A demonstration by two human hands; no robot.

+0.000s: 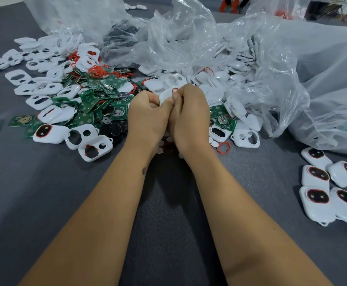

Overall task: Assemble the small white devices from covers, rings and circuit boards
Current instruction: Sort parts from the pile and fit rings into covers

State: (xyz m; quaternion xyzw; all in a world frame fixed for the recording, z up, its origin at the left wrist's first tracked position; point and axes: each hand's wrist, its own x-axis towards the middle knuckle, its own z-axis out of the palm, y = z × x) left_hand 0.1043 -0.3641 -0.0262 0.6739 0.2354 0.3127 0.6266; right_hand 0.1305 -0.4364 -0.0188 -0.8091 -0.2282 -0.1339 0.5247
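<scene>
Both hands meet at the middle of the grey worktop (44,193), the left hand (147,118) and the right hand (191,114) pressed knuckle to knuckle around one white cover (165,97), of which only the upper edge shows between them. The fingers of each hand are curled inward and pinch this cover; a small red ring (175,90) shows at the tip of the right hand's fingers, apparently being seated into the cover, which would explain the tight two-handed grip held low over the parts. How the fingers lie beneath the cover cannot be told. To the left lies a heap of green circuit boards (98,104), mixed with empty white shells (38,83), loose red rings (97,71) and dark coin cells (117,129). A loose red ring (223,146) rests just right of the right wrist. Finished devices (316,182), white with a dark red-rimmed window, are grouped well apart at the right edge. Crumpled clear plastic bags (271,65) crowd the far and right sides, overlapping more white parts and likely hampering any reach into them.
</scene>
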